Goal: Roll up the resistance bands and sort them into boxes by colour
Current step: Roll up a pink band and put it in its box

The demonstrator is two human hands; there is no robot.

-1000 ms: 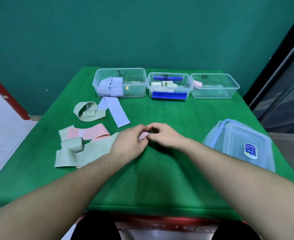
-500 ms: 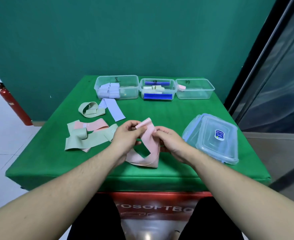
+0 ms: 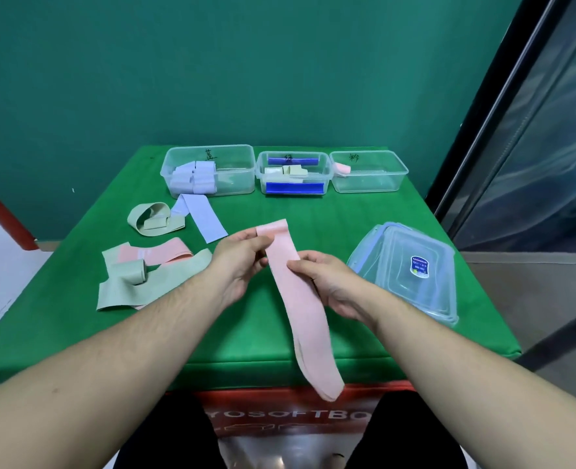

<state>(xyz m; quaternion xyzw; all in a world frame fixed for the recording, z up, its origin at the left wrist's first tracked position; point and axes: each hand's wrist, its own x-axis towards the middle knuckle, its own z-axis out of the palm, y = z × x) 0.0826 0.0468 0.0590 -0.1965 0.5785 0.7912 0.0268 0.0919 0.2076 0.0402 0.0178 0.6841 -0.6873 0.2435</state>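
A pink resistance band [image 3: 300,299] was held up in the centre of the frame, above the green bench [image 3: 364,211]. Its upper end was pinched by the left hand [image 3: 242,262] between thumb and fingers, while a lower stretch of its right edge was gripped by the right hand [image 3: 330,282], the thumb laid across the front of the band. Both hands were thus clamped on the same band, close to each other but not touching. The band hung flattened and unrolled, its lower loop reaching down past the near edge of the bench.

Along the far edge of the bench three clear boxes were lined up side by side. In the left box [image 3: 208,170] pale blue rolls were stacked; in the middle box [image 3: 293,177] light green rolls were seen with dark blue strips; in the right box [image 3: 369,176] a single pink roll [image 3: 342,168] was lodged in the left corner.

On the left of the frame, loose bands were spread on the bench: a pale blue band [image 3: 200,218] just in front of the left box, a looped light green band [image 3: 151,220] touching it, and nearer, a pink band [image 3: 157,253] overlapped by a green band [image 3: 144,289]. At the right, a stack of clear lids [image 3: 411,272] was placed on the bench.
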